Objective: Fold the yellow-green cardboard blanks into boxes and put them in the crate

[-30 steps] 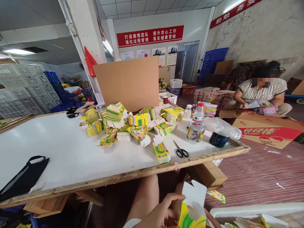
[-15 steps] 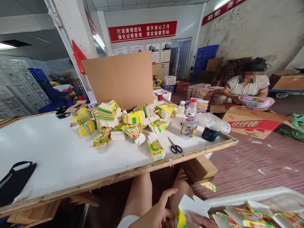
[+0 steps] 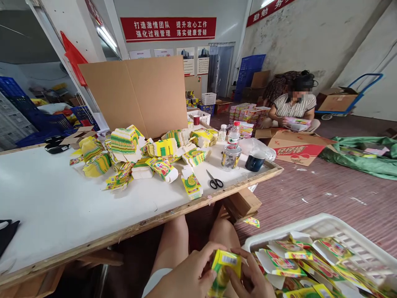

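Between my two hands, low in the view over my lap, is a small yellow-and-green carton (image 3: pixel 226 269) with a barcode on its end panel. My left hand (image 3: pixel 194 269) grips its left side, thumb on the front face. The fingers of my right hand (image 3: pixel 251 275) close on its right side. Just right of my hands stands a white plastic basket (image 3: pixel 322 221) holding several similar cartons (image 3: pixel 283 261). Flat carton stacks (image 3: pixel 125 142) lie heaped on the white table (image 3: pixel 71 198), with one small stack (image 3: pixel 191 185) near the front edge.
Black-handled scissors (image 3: pixel 214 180), a clear jar (image 3: pixel 230 158), a water bottle (image 3: pixel 235 133) and a dark mug (image 3: pixel 254 161) stand or lie at the table's right end. A cardboard sheet (image 3: pixel 136 97) rises behind the stacks. A person (image 3: pixel 294 105) sits beyond a red-and-brown box (image 3: pixel 294 147).
The view has swung right, showing more of the basket. My right hand has come up beside my left, and both now hold the carton, its barcode end facing up.
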Tool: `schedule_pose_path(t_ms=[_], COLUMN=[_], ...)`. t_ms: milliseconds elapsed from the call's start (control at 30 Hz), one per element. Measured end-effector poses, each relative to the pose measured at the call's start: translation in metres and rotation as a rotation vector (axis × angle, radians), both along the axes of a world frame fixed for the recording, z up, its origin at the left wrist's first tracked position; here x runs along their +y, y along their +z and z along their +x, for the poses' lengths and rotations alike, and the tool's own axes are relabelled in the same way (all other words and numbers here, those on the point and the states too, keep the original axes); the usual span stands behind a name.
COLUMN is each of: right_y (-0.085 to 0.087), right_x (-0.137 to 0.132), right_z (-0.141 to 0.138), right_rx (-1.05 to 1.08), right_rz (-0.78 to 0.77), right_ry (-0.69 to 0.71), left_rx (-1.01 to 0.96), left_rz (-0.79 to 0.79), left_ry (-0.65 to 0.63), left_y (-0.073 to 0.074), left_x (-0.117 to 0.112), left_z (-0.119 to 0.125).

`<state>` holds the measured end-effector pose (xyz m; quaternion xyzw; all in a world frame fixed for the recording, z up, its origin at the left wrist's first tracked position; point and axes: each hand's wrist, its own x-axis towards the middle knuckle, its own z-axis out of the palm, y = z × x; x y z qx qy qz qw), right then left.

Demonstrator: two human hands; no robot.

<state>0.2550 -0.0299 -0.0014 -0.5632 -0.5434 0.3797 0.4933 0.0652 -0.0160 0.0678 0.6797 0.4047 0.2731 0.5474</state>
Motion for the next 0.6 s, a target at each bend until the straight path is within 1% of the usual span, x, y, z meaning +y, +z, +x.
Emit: schedule_pose_path(t_ms=[67, 133, 233, 300, 400, 433, 500, 567, 600], right_y=[-0.001, 0.003, 0.014, 0.018, 0.02, 0.022, 0.027, 0.031, 0.032], right_x=[-0.001, -0.001, 0.0, 0.002, 0.005, 0.005, 0.004, 0.003, 0.003], right_z=[-0.001, -0.001, -0.001, -0.001, 0.001, 0.002, 0.007, 0.013, 0.016], right_rx=[-0.057, -0.069, -0.039, -0.035, -0.049, -0.035, 0.042, 0.123, 0.148], right_rz=[-0.01, -0.025, -0.097, -0.149, -0.149, -0.143, -0.142, -0.132, -0.121], right_ry=[-0.024, -0.023, 0.092, 0.153, 0.098, 0.095, 0.148, 0.205, 0.202], left_rx=[-0.018, -0.065, -0.127, -0.126, -0.113, -0.118, -0.147, -0.195, -0.22], left_rz=[-0.017, -0.063, -0.137, -0.146, -0.135, -0.149, -0.206, -0.274, -0.297], left_ry=[-0.002, 0.002, 0.013, 0.013, 0.027, 0.037, 0.053, 0.043, 0.029], left_y=[0.001, 0.004, 0.006, 0.006, 0.003, 0.003, 0.003, 0.005, 0.006], left_x=[0.0, 0.001, 0.003, 0.004, 0.005, 0.006, 0.009, 0.013, 0.015], left_z=[0.0, 0.002, 0.005, 0.007, 0.009, 0.009, 0.008, 0.007, 0.007])
